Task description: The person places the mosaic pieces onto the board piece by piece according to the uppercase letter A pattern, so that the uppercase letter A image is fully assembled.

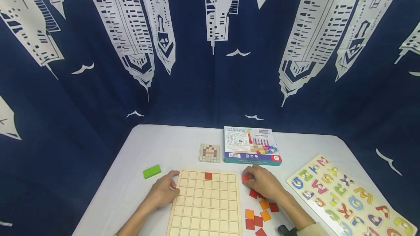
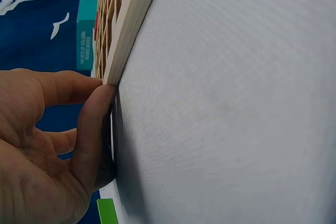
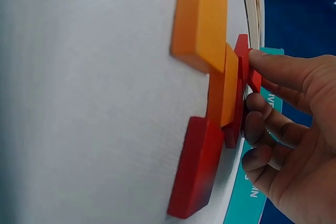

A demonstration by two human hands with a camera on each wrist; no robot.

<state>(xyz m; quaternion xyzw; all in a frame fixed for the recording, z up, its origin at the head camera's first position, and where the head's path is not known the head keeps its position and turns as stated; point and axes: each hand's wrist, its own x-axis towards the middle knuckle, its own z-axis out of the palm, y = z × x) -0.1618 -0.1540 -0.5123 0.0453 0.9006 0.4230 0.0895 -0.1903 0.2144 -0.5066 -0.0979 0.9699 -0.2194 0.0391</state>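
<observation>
The wooden grid board [image 1: 206, 202] lies flat in front of me, with one red tile [image 1: 208, 176] in its top row. My left hand [image 1: 163, 190] holds the board's left side near the upper corner; in the left wrist view its thumb and index finger meet at the edge. Just right of the board, my right hand [image 1: 264, 182] pinches a red square tile [image 1: 245, 179] between thumb and fingers. Below that hand lie loose red and orange tiles; an orange tile [image 3: 202, 22] and a dark red tile [image 3: 195, 169] stand out in the right wrist view.
A small pattern card [image 1: 209, 153] lies beyond the board, beside a flat teal box [image 1: 252, 158]. Left of the board is a green block [image 1: 152, 171]. An alphabet puzzle board [image 1: 351, 199] lies at the right. A dark blue printed cloth [image 1: 197, 97] hangs behind the table.
</observation>
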